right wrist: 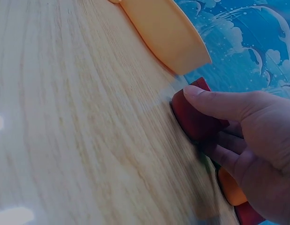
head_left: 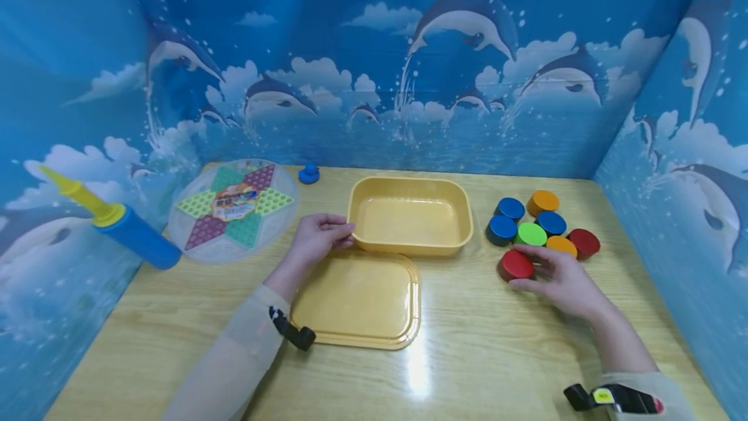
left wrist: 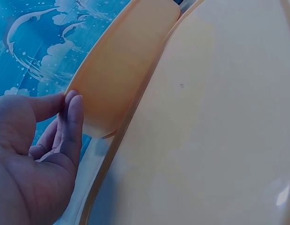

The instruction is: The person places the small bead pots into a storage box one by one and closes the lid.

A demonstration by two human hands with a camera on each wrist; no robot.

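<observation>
My left hand (head_left: 320, 237) pinches the near left rim of an open, yellow rectangular box (head_left: 411, 249) between thumb and fingers. Just in front of the box, its flat yellow lid (head_left: 359, 304) lies on the table, partly under my left forearm. On the other side, my right hand (head_left: 558, 275) grips a red round block (head_left: 516, 265) from its right, thumb at the near side. In the right wrist view that red block (right wrist: 194, 110) sits between thumb and fingers, close to the tabletop. Right behind it is a green round block (head_left: 530, 234), grouped with blue blocks (head_left: 501, 230).
Orange blocks (head_left: 543, 203) and another red block (head_left: 584, 243) stand around my right hand. At the left are a blue pump (head_left: 140, 239) with a yellow nozzle, a round star-patterned game board (head_left: 236, 210) and a small blue duck (head_left: 309, 173). Dolphin-printed curtains (head_left: 374, 83) enclose the table.
</observation>
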